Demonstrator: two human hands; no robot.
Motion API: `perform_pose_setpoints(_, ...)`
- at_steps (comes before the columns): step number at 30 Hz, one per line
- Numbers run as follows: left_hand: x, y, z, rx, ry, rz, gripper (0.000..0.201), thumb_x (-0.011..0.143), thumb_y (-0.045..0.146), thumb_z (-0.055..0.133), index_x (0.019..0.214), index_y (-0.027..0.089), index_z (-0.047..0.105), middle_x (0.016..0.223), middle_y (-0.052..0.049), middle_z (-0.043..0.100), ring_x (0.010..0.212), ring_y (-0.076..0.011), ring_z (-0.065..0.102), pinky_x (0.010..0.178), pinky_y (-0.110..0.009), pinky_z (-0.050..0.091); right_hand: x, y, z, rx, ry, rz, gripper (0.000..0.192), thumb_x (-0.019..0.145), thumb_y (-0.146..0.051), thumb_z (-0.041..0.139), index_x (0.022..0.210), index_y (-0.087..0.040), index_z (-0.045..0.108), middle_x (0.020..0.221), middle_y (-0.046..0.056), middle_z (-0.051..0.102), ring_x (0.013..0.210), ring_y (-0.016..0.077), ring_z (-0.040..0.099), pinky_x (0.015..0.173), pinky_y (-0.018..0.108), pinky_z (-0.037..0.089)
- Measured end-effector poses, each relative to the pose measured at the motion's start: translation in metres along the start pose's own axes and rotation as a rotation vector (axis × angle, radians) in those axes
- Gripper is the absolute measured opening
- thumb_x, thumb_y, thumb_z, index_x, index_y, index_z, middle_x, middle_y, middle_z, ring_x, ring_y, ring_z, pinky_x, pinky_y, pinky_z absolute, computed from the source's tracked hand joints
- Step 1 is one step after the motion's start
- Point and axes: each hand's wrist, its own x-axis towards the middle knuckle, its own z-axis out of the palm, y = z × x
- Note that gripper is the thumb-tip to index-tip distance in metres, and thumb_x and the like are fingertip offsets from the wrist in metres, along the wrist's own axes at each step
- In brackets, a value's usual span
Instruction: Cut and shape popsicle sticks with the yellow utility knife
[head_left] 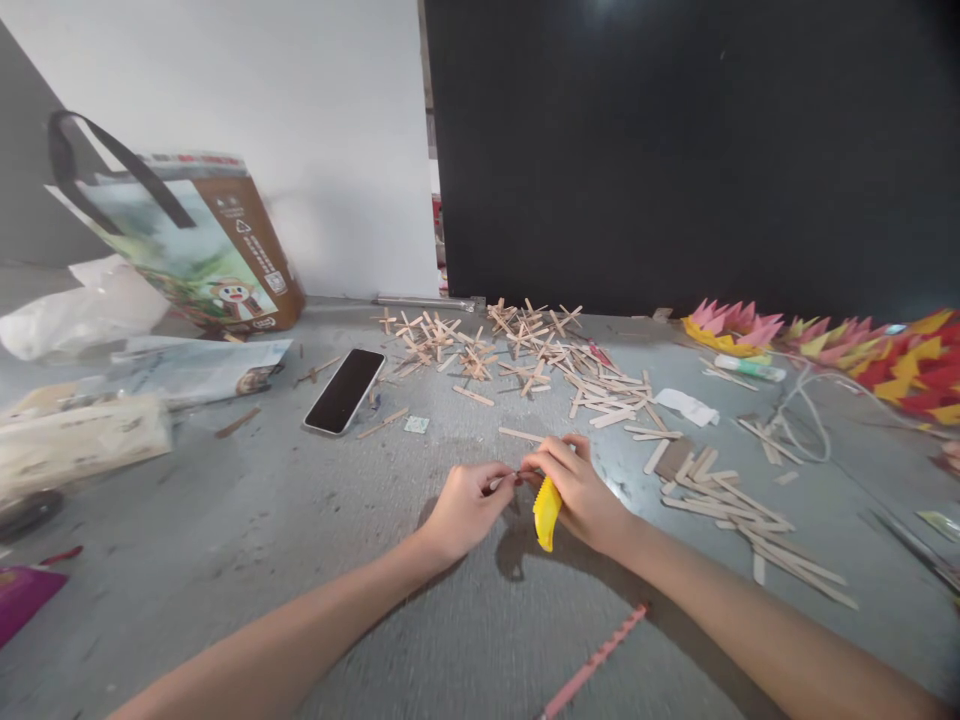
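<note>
My left hand (pixel 466 508) is closed in a pinch near the middle of the table. Between its fingertips is a thin wooden stick (pixel 494 486), mostly hidden by the fingers. Pressed close against these fingertips is my right hand (pixel 576 490), whose fingers are curled. From its palm hangs a yellow curved tool with a notched edge (pixel 547 515); its upper part is covered by the hand. Just beyond the right hand lies a loose craft stick (pixel 521 435). Below the hands, a pink twisted rod (pixel 596 662) rests on the table.
Crossed craft sticks (pixel 439 340) lie in a heap at the back. Loose sticks (pixel 739 510) spread to the right, near folded paper pieces (pixel 735 325) and a white cable (pixel 806 410). A phone (pixel 345 390), a printed bag (pixel 217 250) and plastic packets (pixel 82 435) occupy the left.
</note>
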Motion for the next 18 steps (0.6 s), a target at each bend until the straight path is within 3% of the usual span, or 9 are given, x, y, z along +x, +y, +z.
perform_pose_setpoints(9, -0.0006, -0.0006, -0.0013, 0.035, 0.017, 0.061, 0.041, 0.1, 0.042, 0.048, 0.084, 0.016, 0.075, 0.061, 0.004, 0.044, 0.06, -0.0126, 0.038, 0.057, -0.023, 0.027, 0.0057, -0.0103, -0.0036, -0.099, -0.081, 0.009, 0.038, 0.08, 0.005, 0.051, 0.109, -0.021, 0.051, 0.109, 0.007, 0.061, 0.106, 0.0276, 0.058, 0.098, 0.043, 0.034)
perform_pose_setpoints(18, -0.0026, -0.0025, 0.0004, -0.047, -0.002, -0.034, 0.04, 0.1, 0.046, 0.05, 0.074, 0.018, 0.063, 0.055, 0.006, 0.036, 0.052, -0.0111, 0.032, 0.052, -0.024, 0.022, 0.0038, -0.0062, 0.0033, -0.135, -0.064, 0.007, 0.041, 0.076, 0.006, 0.052, 0.106, -0.021, 0.05, 0.107, 0.006, 0.061, 0.104, 0.0265, 0.059, 0.099, 0.041, 0.035)
